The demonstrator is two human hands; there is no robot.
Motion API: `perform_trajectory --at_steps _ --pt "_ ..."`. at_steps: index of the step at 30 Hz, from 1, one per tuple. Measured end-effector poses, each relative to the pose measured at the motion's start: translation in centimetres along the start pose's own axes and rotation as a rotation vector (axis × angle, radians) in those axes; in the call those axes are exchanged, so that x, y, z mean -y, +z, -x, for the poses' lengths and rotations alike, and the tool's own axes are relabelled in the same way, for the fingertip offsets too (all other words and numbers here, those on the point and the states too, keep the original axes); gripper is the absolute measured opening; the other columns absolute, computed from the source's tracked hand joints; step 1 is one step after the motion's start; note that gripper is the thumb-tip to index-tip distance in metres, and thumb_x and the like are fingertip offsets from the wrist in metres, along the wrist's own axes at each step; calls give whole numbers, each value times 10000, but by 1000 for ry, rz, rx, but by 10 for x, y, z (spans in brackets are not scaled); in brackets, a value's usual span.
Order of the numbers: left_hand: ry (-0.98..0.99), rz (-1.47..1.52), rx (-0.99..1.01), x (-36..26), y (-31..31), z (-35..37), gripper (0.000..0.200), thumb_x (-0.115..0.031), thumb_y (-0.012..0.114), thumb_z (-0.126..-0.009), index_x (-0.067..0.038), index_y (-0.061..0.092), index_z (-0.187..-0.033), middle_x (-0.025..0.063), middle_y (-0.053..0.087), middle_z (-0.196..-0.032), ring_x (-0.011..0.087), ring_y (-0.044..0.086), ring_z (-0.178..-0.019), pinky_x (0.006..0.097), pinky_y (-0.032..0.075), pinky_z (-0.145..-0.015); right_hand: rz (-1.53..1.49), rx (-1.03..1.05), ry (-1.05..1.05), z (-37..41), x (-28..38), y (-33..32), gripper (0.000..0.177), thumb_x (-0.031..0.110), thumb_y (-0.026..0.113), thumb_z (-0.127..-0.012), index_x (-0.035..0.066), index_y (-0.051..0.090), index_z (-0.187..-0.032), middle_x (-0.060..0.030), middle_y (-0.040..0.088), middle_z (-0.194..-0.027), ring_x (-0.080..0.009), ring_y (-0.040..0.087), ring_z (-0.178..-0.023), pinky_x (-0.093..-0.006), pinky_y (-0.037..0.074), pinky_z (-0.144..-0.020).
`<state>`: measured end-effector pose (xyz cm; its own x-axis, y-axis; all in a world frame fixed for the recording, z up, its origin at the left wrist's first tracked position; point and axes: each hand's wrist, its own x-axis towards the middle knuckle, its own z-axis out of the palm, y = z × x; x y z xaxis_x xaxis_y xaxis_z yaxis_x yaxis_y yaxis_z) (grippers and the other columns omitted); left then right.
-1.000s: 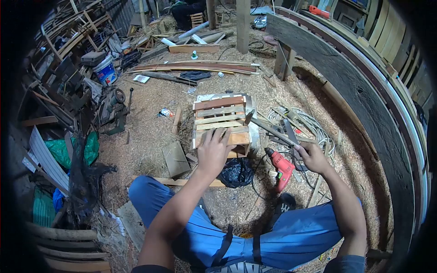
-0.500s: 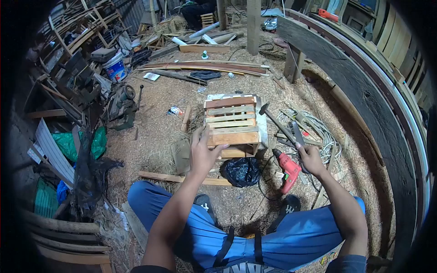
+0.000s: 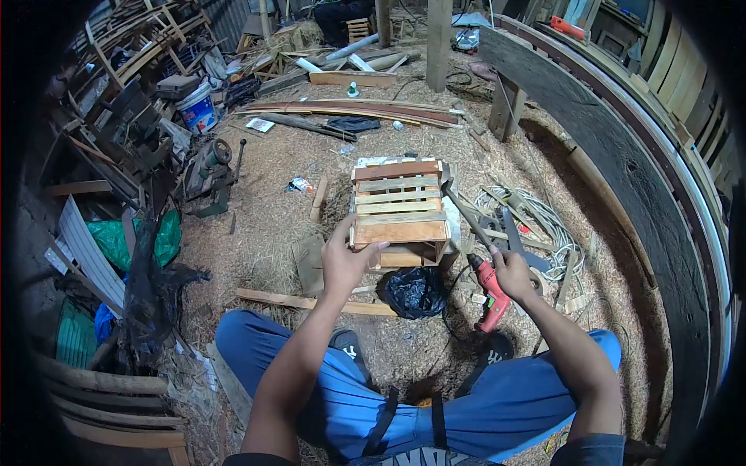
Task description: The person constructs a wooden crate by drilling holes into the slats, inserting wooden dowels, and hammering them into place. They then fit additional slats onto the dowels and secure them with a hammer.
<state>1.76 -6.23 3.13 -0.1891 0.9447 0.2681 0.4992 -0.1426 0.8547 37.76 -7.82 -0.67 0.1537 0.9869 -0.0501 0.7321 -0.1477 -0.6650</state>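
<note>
The wooden crate [image 3: 400,210] is sitting on the sawdust-covered floor [image 3: 435,349] just ahead of the person's knees, its slatted top facing up and its open front face turning toward the camera. The left hand [image 3: 346,260] is gripping the crate's near left corner, thumb pressing across the front board and fingers reaching up along the left side, so the hand is half closed on the wood. The right hand [image 3: 513,272] is wrapping fully closed round the handle of a hammer [image 3: 474,223], which is slanting up and to the left so that its head is lying just beside the crate's right side; whether the head is touching the wood cannot be told. A red electric drill [image 3: 489,291] is lying on the floor directly under the right hand, and a crumpled black plastic bag [image 3: 416,291] is resting just in front of the crate, between the two forearms. A coil of pale cable [image 3: 540,221] is lying to the right of the hammer. A thin wooden strip [image 3: 295,301] is lying across the floor under the left forearm. Farther off on the left, a green bag [image 3: 116,241] and a blue and white bucket [image 3: 198,109] are standing among stacked timber.
</note>
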Motion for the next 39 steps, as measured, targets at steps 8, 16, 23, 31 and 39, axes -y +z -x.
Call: perform_trajectory --at_steps 8,16,23,31,39 --pt "202 -140 -2 9 0 1 619 -248 936 -742 55 688 -1221 241 721 -1197 358 718 -1096 420 569 -942 -35 -94 11 15 -1 24 492 373 570 -1036 -61 676 -831 -293 636 -714 -473 652 -697 -537 476 -670" --pt "274 -210 -5 8 0 1 622 -264 924 -753 71 693 -1222 288 675 -1271 395 675 -1181 435 543 -1008 -39 -185 64 -4 -10 63 500 385 540 -1047 -55 683 -858 -298 665 -748 -498 677 -764 -567 498 -719" --pt "281 -196 -5 8 -3 3 607 -258 911 -775 64 689 -1239 292 674 -1271 394 672 -1191 435 536 -1025 68 -205 26 -22 -16 95 418 355 641 -994 -44 665 -871 -289 689 -781 -498 687 -782 -575 518 -721" --pt "154 -39 29 3 -8 6 562 -258 885 -815 11 675 -1262 232 752 -1095 346 748 -1029 421 588 -876 25 -167 -39 -33 -34 120 266 160 722 -925 -17 656 -1112 -288 682 -1010 -482 660 -965 -555 510 -865" --pt "193 -77 21 5 -7 7 477 -277 884 -832 -33 675 -1185 212 768 -959 303 778 -898 398 598 -733 -25 -230 -142 -23 -29 119 278 124 691 -934 -23 654 -1167 -279 679 -995 -469 661 -944 -531 520 -854"
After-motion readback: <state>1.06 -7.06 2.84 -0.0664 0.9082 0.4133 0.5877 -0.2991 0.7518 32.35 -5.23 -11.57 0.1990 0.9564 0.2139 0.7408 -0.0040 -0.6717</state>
